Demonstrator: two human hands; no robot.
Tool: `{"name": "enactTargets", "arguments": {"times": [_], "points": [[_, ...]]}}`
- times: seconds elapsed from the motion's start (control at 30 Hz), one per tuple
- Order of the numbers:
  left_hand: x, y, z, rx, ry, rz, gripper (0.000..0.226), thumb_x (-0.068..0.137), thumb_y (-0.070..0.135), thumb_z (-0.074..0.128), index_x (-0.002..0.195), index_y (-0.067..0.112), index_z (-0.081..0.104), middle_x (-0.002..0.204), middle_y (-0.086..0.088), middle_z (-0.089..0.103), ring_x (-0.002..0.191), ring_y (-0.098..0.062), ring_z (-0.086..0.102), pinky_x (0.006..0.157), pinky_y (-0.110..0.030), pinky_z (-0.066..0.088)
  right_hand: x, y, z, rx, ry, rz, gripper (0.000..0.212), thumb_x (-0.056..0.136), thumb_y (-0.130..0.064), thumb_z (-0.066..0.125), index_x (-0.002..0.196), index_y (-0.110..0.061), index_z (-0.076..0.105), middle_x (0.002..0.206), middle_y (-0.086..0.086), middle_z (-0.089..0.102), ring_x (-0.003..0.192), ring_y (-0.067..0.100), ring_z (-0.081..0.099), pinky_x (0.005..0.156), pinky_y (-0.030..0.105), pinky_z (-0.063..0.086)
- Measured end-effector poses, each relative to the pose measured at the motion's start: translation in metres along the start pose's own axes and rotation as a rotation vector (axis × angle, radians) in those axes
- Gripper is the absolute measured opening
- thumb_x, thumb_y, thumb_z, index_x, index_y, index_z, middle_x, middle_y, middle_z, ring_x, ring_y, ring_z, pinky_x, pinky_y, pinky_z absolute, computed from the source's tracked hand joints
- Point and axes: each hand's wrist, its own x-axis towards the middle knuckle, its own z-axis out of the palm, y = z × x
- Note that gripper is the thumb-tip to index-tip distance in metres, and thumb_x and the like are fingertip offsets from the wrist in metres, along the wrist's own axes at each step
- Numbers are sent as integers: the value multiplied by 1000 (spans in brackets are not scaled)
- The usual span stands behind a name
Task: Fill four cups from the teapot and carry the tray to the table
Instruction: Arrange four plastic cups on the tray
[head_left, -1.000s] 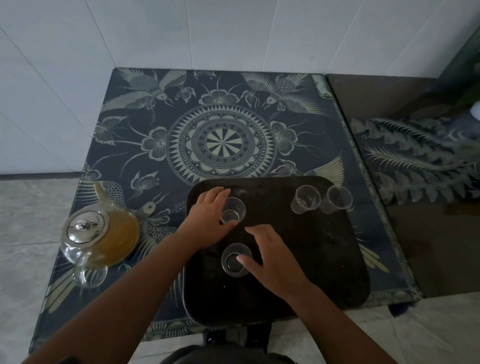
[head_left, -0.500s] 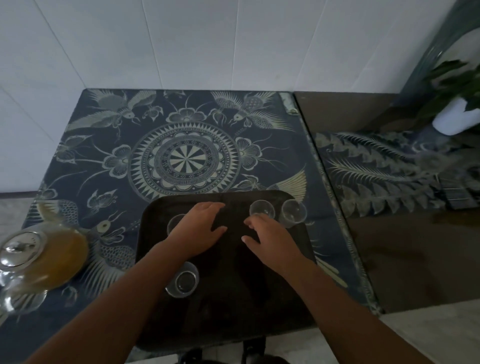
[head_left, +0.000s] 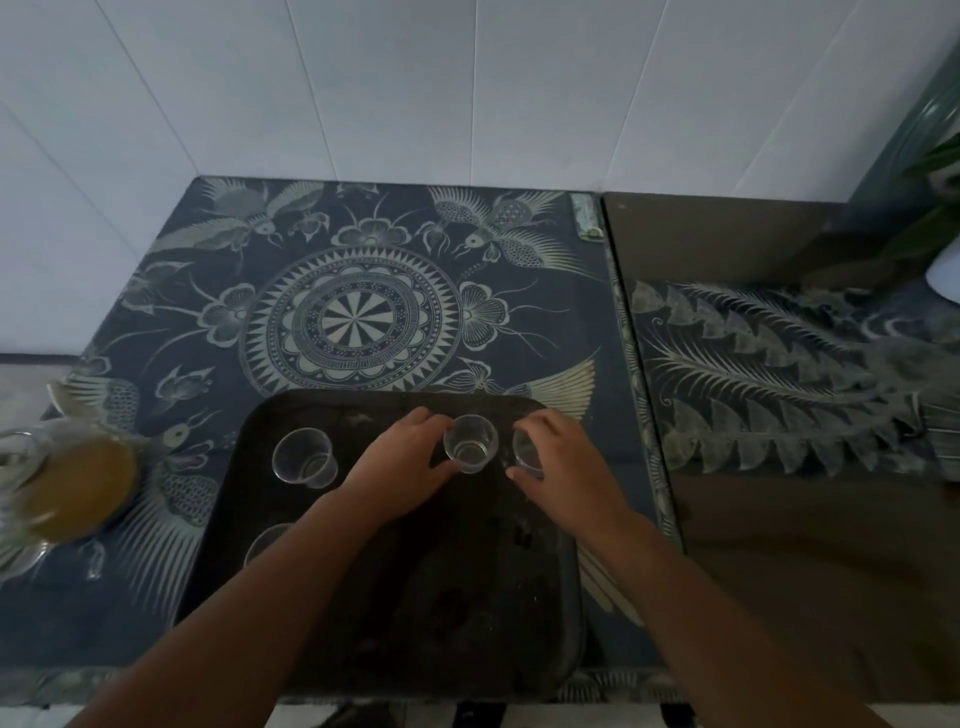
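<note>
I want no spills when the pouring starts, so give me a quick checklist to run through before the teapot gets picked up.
1. All four cups on the tray: ok, though the near-left cup is partly hidden by the forearm.
2. Cups upright: far-left cup and centre cup ok; the other two cannot tell.
3. Cups empty: the centre cup and far-left cup look so; others cannot tell.
4. Hands free for the teapot: not ok; left hand is on the centre cup, right hand on the right cup.
5. Teapot holds tea: ok.

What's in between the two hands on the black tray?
In the head view, a small clear glass cup stands upright between the left hand and the right hand, on the dark rectangular tray. The left fingers touch it.
</note>
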Motion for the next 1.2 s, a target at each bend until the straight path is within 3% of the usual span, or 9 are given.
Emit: {"name": "enactTargets", "arguments": {"times": [0.23,0.47,0.9,1.2], "points": [[10,0,14,-36,46,9,69,87,36,78,147,22,48,138,0,45,130,-19,45,111,-34,41,8,23,2,7,-88,70,78,81,-34,77,147,-12,42,148,3,36,139,20,33,109,30,38],[23,3,31,-185,-12,-73,89,84,32,81,157,18,32,157,0,34,144,-24,37,119,-41,36,11,30,12,-10,-97,148,77,86,-32,75,149,-6,37,149,7,40,138,23,39,111,31,35],[34,1,35,-169,-45,12,78,89,21,75,157,15,36,157,1,40,141,-19,42,113,-28,33,-2,20,21,55,-89,210,73,86,-30,74,146,-9,40,143,3,42,127,18,50,95,20,37],[31,-9,33,-174,-102,66,76,86,20,78,153,18,41,152,2,43,136,-18,48,112,-31,41,-39,-10,38,76,-85,196,73,84,-30,76,146,-9,42,141,2,44,129,16,48,101,18,37]]}}
